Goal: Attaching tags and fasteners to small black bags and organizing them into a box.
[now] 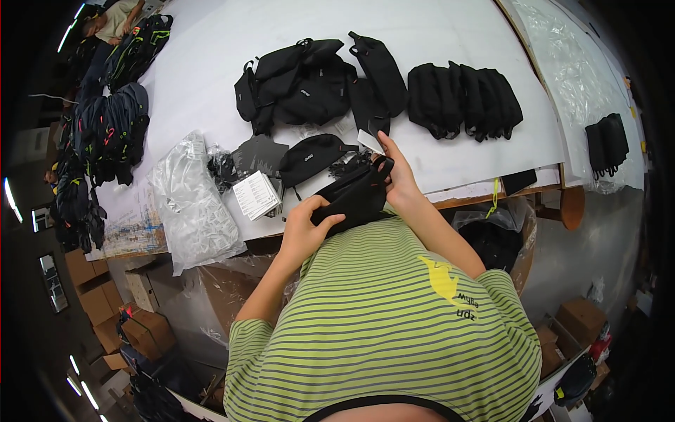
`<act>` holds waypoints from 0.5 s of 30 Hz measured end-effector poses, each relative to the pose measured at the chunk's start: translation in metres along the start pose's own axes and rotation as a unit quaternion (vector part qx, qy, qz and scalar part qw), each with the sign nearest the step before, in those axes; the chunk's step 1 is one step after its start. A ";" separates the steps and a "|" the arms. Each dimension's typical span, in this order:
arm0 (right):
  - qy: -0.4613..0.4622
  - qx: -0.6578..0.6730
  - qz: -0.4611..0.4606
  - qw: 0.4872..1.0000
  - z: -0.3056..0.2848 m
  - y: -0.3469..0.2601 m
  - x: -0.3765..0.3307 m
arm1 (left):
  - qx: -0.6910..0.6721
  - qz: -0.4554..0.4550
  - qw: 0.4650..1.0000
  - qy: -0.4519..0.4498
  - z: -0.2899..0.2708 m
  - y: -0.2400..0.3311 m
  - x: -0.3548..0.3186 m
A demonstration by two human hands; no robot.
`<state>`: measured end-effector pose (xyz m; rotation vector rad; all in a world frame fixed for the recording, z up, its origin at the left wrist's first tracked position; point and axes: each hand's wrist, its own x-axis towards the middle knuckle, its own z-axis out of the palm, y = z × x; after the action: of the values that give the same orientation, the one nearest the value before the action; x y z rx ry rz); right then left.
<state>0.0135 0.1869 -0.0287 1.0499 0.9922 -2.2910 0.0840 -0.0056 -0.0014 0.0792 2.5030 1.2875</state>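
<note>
A small black fabric pouch (355,197) is held in front of my body, at the table's near edge. My left hand (309,224) is closed on its left end, thumb on the near side. At the pouch's right end, by a small loop, is my right hand (399,174), with its fingers curled round that end. A white tag (370,142) stands at the tip of my right hand's raised finger. Just beyond lies another black pouch (314,157), next to a bunch of thin black strings (349,166). A stack of white printed cards (256,195) sits left of my left hand.
A heap of black pouches (309,84) lies on the white table (450,32), with a neat row of pouches (464,102) to its right. Clear plastic bags (193,204) are piled at left. Backpacks (109,133) line the left edge, where another person (116,24) works.
</note>
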 end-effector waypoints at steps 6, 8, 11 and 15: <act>-0.057 0.008 -0.149 0.987 -0.012 -0.007 0.013 | 0.021 0.043 0.999 0.013 -0.001 0.005 0.001; -0.040 -0.074 -0.295 0.952 -0.019 -0.027 0.016 | 0.011 0.014 1.000 -0.011 -0.011 0.014 0.003; -0.032 -0.140 -0.388 0.911 -0.027 -0.062 0.012 | 0.043 0.000 0.993 -0.108 -0.028 0.023 0.010; -0.074 -0.296 -0.454 0.837 -0.019 -0.077 -0.008 | 0.067 0.059 0.984 -0.154 -0.031 0.029 0.018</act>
<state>-0.0208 0.2517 0.0020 0.0969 2.2817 -2.3201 0.0544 -0.0091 0.0339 0.4310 2.3405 1.0555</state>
